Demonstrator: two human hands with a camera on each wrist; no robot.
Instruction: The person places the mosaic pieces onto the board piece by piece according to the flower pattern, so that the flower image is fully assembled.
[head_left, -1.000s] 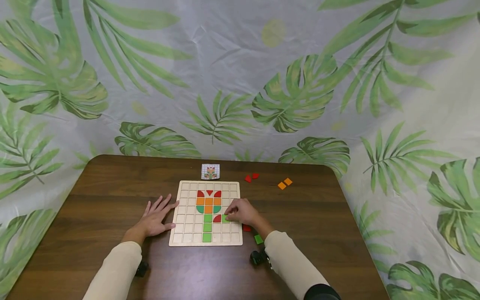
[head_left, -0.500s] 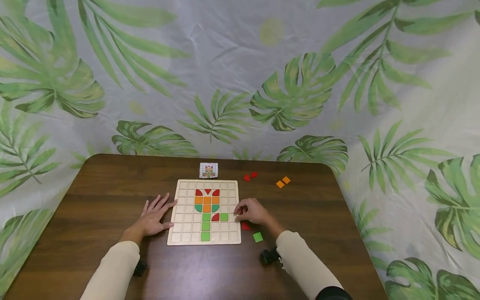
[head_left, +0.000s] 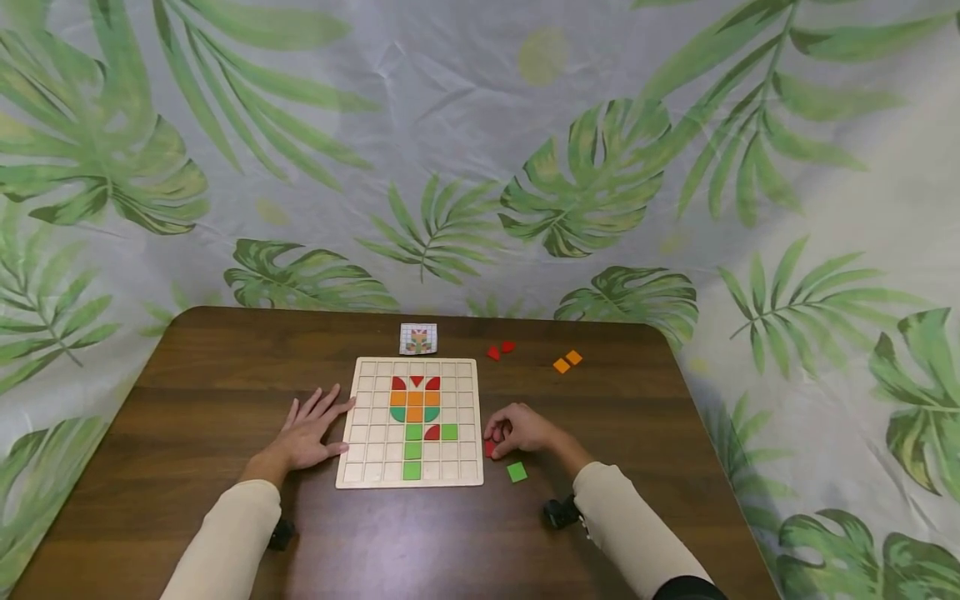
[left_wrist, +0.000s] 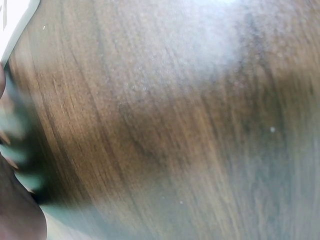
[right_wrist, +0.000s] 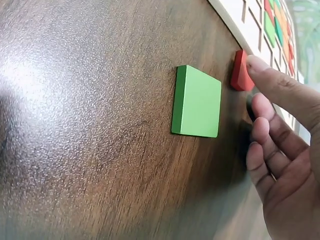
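My left hand (head_left: 306,435) lies flat with fingers spread at the left edge of the wooden grid board (head_left: 371,475). Beside the board's right edge, my right hand (head_left: 525,428) has thumb and index finger at a small red tile (head_left: 490,448). In the right wrist view the thumb overlaps the red tile (right_wrist: 240,72), which sits on the table, while the other fingers curl below. A green square tile (right_wrist: 202,102) lies nearer the wrist. Set in the board are red petal tiles (head_left: 432,383), orange squares (head_left: 415,413), teal curved tiles (head_left: 397,413) and green squares (head_left: 449,432).
A small pattern card (head_left: 417,339) lies behind the board. Two red tiles (head_left: 493,353) and two orange squares (head_left: 562,365) are at the back right of the dark wooden table (head_left: 637,467). A leaf-print cloth (head_left: 450,125) hangs behind the table.
My right hand has let go of the green square on the board and moved right, off the board, to the red tile beside it. The left hand stays in place.
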